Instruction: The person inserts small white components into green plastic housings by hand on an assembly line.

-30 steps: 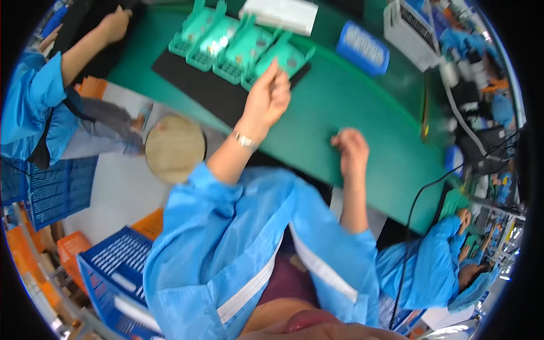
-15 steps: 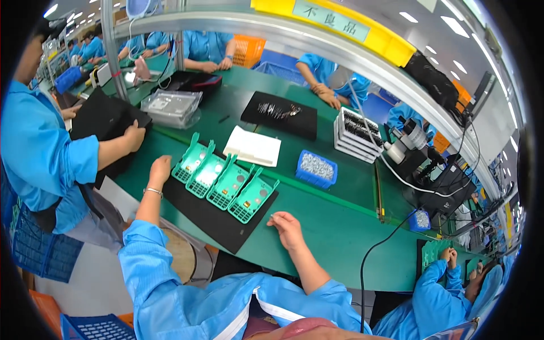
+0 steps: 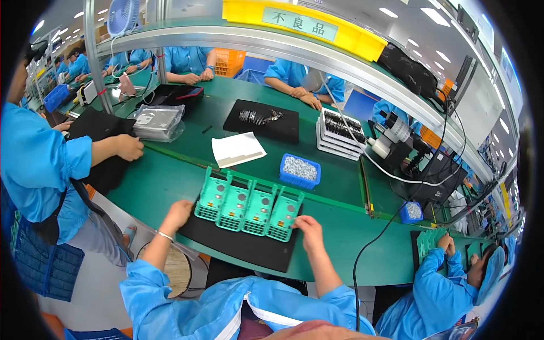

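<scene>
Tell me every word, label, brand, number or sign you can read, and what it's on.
Yellow bin: dark characters on its pale green label are legible, but I won't copy them.
White sheet: any print too small to read.
Green plastic housings: any markings too small.

I see smooth, satiny plastic on the green frames (image 3: 259, 205) and a matt black finish on the mat (image 3: 243, 248). To me, the bench (image 3: 351, 249) looks smooth, the rail (image 3: 226, 38) metallic, the bag (image 3: 161, 122) glossy clear plastic, the sleeve (image 3: 144, 294) cloth.
</scene>
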`<state>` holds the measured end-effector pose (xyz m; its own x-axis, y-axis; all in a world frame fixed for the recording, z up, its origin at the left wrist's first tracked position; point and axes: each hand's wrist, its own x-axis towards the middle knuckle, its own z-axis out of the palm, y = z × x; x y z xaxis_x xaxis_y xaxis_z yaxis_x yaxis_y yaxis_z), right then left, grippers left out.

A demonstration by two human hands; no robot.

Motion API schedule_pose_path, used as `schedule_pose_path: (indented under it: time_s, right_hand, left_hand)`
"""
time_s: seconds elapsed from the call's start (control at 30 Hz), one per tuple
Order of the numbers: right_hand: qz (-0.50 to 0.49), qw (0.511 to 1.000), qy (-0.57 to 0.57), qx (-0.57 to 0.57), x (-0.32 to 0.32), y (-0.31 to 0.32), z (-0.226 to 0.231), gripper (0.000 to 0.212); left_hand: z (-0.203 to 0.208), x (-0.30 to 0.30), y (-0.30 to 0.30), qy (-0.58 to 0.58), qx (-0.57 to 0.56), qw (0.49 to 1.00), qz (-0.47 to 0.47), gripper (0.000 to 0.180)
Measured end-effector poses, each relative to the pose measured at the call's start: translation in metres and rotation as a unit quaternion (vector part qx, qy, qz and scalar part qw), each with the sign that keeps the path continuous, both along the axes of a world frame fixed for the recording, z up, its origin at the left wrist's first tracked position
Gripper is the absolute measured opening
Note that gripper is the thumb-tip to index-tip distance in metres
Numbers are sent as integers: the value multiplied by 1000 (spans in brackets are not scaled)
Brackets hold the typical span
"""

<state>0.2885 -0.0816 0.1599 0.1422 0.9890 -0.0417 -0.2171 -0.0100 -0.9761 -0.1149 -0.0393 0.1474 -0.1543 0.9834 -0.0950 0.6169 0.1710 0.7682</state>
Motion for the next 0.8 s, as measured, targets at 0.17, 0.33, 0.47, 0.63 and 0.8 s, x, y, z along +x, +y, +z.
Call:
schedule_pose_path:
  time_s: [0.17, 0.33, 0.47, 0.63, 0.8]
  right_hand:
    - [-76, 995, -60, -32, 77, -23, -7, 10]
    - [-89, 988, -118, 37, 130, -18, -22, 13]
    - [-123, 984, -133, -4, 124, 0, -58, 12]
    - [-117, 980, -163, -11, 116, 9, -64, 14]
    - [-70, 972, -225, -14, 126, 46, -77, 21]
  left_hand:
    - [-27, 77, -30, -87, -7, 995, -54, 25]
    - [-32, 128, -14, -47, 37, 992, -111, 32]
    - [-81, 125, -4, -198, -36, 979, -25, 26]
    - [-78, 137, -18, -173, -29, 984, -34, 29]
    - [-75, 150, -12, -436, -43, 899, -12, 26]
